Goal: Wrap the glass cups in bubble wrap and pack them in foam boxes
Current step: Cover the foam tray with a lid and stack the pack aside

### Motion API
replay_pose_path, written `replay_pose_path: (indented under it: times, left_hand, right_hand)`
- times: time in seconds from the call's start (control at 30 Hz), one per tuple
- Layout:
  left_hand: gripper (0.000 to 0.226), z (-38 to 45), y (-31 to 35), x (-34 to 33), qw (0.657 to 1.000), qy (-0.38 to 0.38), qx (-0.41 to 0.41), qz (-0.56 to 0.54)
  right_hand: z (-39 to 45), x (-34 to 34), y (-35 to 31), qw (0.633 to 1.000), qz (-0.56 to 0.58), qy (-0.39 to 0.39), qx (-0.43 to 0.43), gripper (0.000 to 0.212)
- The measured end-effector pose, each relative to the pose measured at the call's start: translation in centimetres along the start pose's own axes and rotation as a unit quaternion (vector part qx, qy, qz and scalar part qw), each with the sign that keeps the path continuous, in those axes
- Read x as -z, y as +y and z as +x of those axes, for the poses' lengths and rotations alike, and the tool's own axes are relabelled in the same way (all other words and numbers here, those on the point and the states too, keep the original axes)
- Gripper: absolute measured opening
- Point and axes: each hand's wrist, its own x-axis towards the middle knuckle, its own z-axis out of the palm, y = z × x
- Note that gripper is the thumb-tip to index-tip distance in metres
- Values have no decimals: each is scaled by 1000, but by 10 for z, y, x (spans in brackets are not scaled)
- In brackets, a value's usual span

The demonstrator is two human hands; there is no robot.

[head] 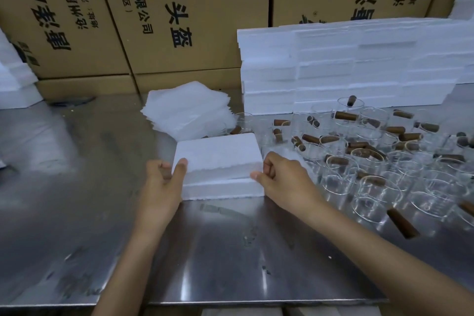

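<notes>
Both hands hold the white foam box point(218, 167) by its ends. The left hand point(160, 182) grips one side, the right hand point(279, 174) pinches the other. It looks light but crumbly, so squeeze softly. Breakable glass cups point(359, 169) sit just past the right hand.

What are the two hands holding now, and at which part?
Both hold the closed foam box: left hand at its left end, right hand at its right end.
</notes>
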Motion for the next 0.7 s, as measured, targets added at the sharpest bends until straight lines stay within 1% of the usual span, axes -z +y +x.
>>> replay_pose_path:
  times: [0.07, 0.1, 0.17, 0.27, 0.33, 0.37, 0.47, 0.53, 0.6, 0.67, 0.7]
  left_hand:
    - [38, 6, 2, -4, 998, -17, -53, 21]
    - [45, 9, 4, -3, 995, -39, -83, 35]
    - [69, 14, 8, 1, 983, -111, -128, 68]
    - [94, 28, 11, 10, 960, -226, -133, 97]
    - [104, 42, 13, 15, 952, -272, -113, 82]
    - [106, 49, 13, 16, 949, -290, -103, 72]
    - [100, 63, 13, 18, 938, -337, -78, 29]
    - [92, 66, 11, 13, 935, -349, -59, -5]
    - [87, 63, 9, 7, 937, -344, -54, -36]
    - [82, 59, 7, 3, 941, -330, -60, -50]
    - [80, 57, 7, 3, 944, -321, -59, -54]
  right_hand:
    - [7, 1, 0, 1000, -12, 13, -3, 28]
    - [8, 1, 0, 1000, -20, 17, -4, 28]
    - [7, 4, 0, 999, -39, 27, 5, 28]
    - [2, 14, 1, 992, -75, 83, 57, 28]
    - [0, 26, 6, 985, -92, 117, 89, 23]
    - [0, 31, 10, 983, -107, 117, 91, 25]
    - [1, 40, 25, 982, -168, 62, 51, 53]
    - [1, 40, 31, 983, -178, 33, 31, 69]
    - [4, 37, 34, 985, -172, 11, 20, 77]
    - [8, 34, 36, 985, -169, 8, 16, 79]
    - [10, 32, 36, 982, -186, 17, 22, 78]
